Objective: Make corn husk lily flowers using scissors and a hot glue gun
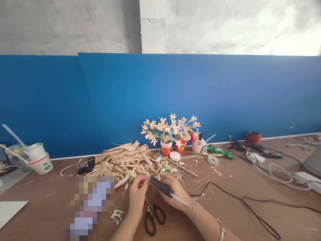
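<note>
My right hand (174, 194) is closed round a black hot glue gun (162, 186) with a clear glue stick poking out of its back end toward my wrist. The gun's nozzle points left at my left hand (137, 194), whose fingertips pinch a small pale piece I cannot make out. Black-handled scissors (153, 216) lie on the brown table (225, 201) just below and between both hands. A heap of dried straw-coloured leaf strips (125, 160) lies right behind my hands.
Two red paper cups with straw flowers (169, 129) stand at the blue board, beside a tape roll (175, 156) and a cup of pens (197, 144). A black cable (245, 204) runs right. White cup (40, 162) at left; cords and tools (260, 150) at right.
</note>
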`<state>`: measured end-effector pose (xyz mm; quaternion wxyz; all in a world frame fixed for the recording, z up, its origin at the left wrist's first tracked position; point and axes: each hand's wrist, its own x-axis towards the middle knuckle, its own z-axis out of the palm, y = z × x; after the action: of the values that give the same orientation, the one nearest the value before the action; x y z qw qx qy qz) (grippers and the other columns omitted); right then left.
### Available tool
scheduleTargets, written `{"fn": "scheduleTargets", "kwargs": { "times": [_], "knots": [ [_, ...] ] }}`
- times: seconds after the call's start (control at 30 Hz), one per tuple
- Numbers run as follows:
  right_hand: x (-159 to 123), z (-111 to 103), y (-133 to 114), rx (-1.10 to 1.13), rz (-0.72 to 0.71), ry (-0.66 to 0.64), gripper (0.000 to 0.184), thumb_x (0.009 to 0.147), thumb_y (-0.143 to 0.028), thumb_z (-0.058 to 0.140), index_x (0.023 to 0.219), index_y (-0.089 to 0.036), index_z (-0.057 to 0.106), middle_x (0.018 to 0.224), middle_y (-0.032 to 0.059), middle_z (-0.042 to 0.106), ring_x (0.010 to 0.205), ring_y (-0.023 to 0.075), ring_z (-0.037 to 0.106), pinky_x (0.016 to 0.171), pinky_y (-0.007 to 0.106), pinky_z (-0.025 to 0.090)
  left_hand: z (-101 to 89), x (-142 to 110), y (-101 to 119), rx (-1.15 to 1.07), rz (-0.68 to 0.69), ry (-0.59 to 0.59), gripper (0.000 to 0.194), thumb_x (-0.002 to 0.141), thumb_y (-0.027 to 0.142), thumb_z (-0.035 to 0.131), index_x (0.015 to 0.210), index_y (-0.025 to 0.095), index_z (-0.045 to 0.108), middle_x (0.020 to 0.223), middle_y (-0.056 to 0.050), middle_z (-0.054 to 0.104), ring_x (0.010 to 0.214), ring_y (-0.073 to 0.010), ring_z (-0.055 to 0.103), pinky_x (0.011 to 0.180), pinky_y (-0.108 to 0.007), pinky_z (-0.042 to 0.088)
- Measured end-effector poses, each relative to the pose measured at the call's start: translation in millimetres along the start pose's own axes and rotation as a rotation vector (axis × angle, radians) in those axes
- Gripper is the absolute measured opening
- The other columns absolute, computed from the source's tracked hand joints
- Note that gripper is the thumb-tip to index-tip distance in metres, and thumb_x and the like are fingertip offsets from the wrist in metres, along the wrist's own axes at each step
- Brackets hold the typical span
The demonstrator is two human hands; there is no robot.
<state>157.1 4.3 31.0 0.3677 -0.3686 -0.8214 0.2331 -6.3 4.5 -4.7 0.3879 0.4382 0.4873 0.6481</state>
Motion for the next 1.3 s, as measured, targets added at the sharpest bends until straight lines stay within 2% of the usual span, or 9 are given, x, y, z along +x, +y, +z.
{"fn": "scheduleTargets", "kwargs": {
  "times": [0.17,0.6,0.77,1.0,1.13,1.2,1.3],
  "knots": [
    [0,-1,-1,-0.004,0.014,-0.001,0.013,0.068,-0.005,0.053,0.065,-0.018,0.055,0.075,0.002,0.054,0.072,0.0144,0.054,0.065,0.023,0.044,-0.3,1,1,0.013,-0.007,0.009,0.031,0.061,0.046,0.069,0.069,0.016,0.064,0.074,-0.004,0.064,0.07,-0.0178,0.057,0.064,-0.025,0.043],
    [0,-2,-2,0.001,-0.003,-0.006,0.012,0.067,-0.005,0.052,0.066,-0.018,0.054,0.075,0.0016,0.053,0.072,0.0141,0.054,0.064,0.022,0.043,-0.8,0,2,0.065,0.028,-0.005,0.024,0.067,0.04,0.065,0.071,0.016,0.064,0.077,-0.004,0.063,0.073,-0.0183,0.057,0.065,-0.026,0.044],
    [0,-1,-1,0.005,-0.012,-0.018,0.013,0.067,-0.005,0.052,0.067,-0.018,0.055,0.076,0.0018,0.054,0.072,0.0141,0.054,0.064,0.022,0.043,-1.3,1,1,0.088,0.044,0.036,0.028,0.062,0.043,0.068,0.069,0.016,0.065,0.073,-0.005,0.064,0.071,-0.0199,0.058,0.064,-0.027,0.045],
    [0,-3,-3,-0.002,-0.031,-0.018,0.013,0.067,-0.006,0.052,0.067,-0.018,0.054,0.075,0.0018,0.054,0.07,0.0143,0.053,0.062,0.022,0.043,-2.7,3,0,0.188,0.146,0.025,0.016,0.067,0.034,0.064,0.066,0.018,0.066,0.08,-0.006,0.064,0.079,-0.0221,0.058,0.072,-0.031,0.045],
    [0,-6,-2,-0.042,-0.071,-0.028,0.009,0.067,-0.01,0.055,0.068,-0.019,0.052,0.072,0.0009,0.054,0.068,0.0143,0.052,0.06,0.022,0.041,-1.2,1,6,0.274,0.204,-0.017,0.012,0.066,0.03,0.063,0.063,0.019,0.065,0.078,-0.006,0.062,0.078,-0.0229,0.057,0.069,-0.032,0.046],
    [0,-11,2,-0.087,-0.039,-0.013,0.007,0.068,-0.014,0.056,0.068,-0.019,0.051,0.067,-0.0004,0.053,0.062,0.0133,0.05,0.056,0.022,0.038,0.6,-2,10,0.308,0.224,-0.056,0.012,0.067,0.031,0.063,0.063,0.019,0.064,0.077,-0.006,0.061,0.075,-0.022,0.056,0.066,-0.031,0.046],
    [1,-24,8,-0.18,0.083,0.025,0.005,0.072,-0.02,0.054,0.068,-0.019,0.052,0.061,-0.0016,0.054,0.055,0.0122,0.047,0.052,0.021,0.033,2.9,-4,13,0.316,0.216,-0.07,0.014,0.068,0.031,0.062,0.062,0.019,0.064,0.077,-0.006,0.061,0.073,-0.0212,0.056,0.063,-0.03,0.045]
  ]
}}
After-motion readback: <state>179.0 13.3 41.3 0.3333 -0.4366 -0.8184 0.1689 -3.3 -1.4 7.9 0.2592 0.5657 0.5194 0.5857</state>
